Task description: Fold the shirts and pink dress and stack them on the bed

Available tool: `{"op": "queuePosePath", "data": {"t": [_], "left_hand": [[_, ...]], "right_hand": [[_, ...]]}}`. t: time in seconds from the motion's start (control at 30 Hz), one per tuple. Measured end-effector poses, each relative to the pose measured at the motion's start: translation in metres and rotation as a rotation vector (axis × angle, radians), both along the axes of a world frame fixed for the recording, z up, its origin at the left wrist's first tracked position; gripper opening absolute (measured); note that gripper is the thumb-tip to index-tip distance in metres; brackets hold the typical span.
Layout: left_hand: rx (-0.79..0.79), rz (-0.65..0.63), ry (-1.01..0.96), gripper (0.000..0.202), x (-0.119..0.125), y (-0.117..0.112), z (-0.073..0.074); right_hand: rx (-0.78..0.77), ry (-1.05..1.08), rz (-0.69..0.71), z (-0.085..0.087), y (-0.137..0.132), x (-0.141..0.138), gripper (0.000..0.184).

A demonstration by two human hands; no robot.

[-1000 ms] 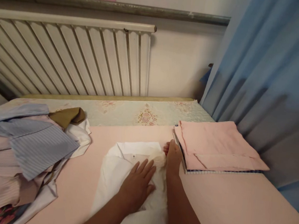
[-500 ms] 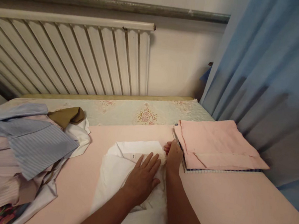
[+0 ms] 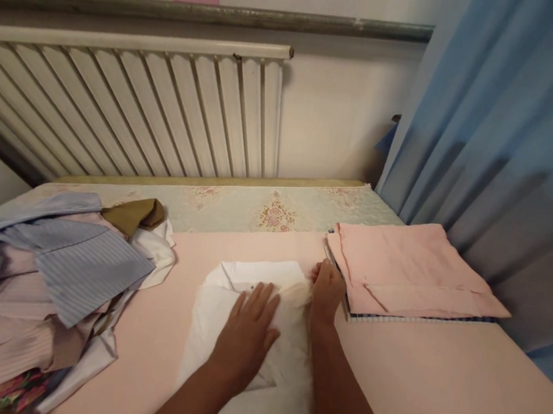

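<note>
A folded white shirt (image 3: 210,318) lies on the pink sheet, a small dark mark showing near its collar end. My left hand (image 3: 248,329) rests flat on the shirt with its fingers stretched out. At the shirt's right edge, my right hand (image 3: 328,290) is closed, its fingers curled at the cloth; the exact pinch is partly hidden. Just right of that hand is a stack of folded clothes, with a pink garment (image 3: 413,267) on top and a blue checked edge underneath.
On the left lies a loose heap of clothes, including a blue striped garment (image 3: 95,267) and an olive one (image 3: 134,215). Behind the bed (image 3: 436,375), which has a floral cover (image 3: 226,211), stands a white radiator (image 3: 168,110). A blue curtain (image 3: 487,124) hangs at the right.
My left hand has slid slightly left across the shirt. My right hand stays closed by the shirt's right edge. The whole view has shifted a little.
</note>
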State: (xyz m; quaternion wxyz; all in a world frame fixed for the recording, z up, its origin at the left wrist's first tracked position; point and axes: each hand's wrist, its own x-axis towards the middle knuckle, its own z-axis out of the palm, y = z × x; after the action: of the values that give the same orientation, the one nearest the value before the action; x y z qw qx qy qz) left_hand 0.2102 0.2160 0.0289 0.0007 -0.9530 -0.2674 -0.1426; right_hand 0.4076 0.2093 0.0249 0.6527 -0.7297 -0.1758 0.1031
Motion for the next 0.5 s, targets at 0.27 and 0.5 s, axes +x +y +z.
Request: {"op": "queuePosePath", "data": {"t": [0.27,0.5], "left_hand": [[0.081,0.184,0.06,0.052,-0.041,0.024,-0.026],[0.044,0.146,0.057,0.053,-0.038,0.026,-0.029]], "right_hand": [[0.025,-0.243,0.069,0.018,-0.006,-0.014,0.033],[-0.16,-0.392,0.306,0.007,0.001,-0.014,0.027]]}}
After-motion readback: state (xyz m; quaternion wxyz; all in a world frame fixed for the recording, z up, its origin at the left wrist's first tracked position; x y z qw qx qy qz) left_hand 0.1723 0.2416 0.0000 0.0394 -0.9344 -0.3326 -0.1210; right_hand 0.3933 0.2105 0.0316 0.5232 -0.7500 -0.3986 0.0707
